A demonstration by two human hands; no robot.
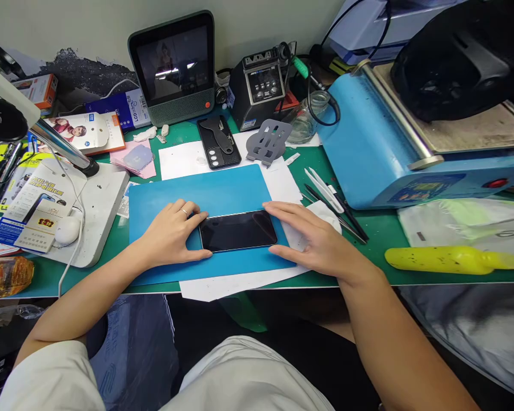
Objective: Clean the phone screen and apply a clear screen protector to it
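Observation:
A black-screened smartphone (pixel 239 231) lies lengthwise across a blue mat (pixel 171 200), its dark glass facing up. My left hand (pixel 171 231) grips its left end, thumb at the near corner and index finger at the far one; a ring shows on one finger. At the opposite end, the thumb and fingertips of my right hand (pixel 314 237) hold the right corners. White paper (pixel 223 286) sticks out from under the mat. Beyond the mat lie a black phone case (pixel 203 134) and a grey slotted stand (pixel 270 140).
Tweezers and pen-like tools (pixel 334 200) lie right of the mat. A blue machine (pixel 368 142) with a metal roller and a yellow bottle (pixel 437 260) stand farther right. At the back are a screen device (pixel 175 68) and a soldering station (pixel 257 85). A white lamp base (pixel 107 200) sits left.

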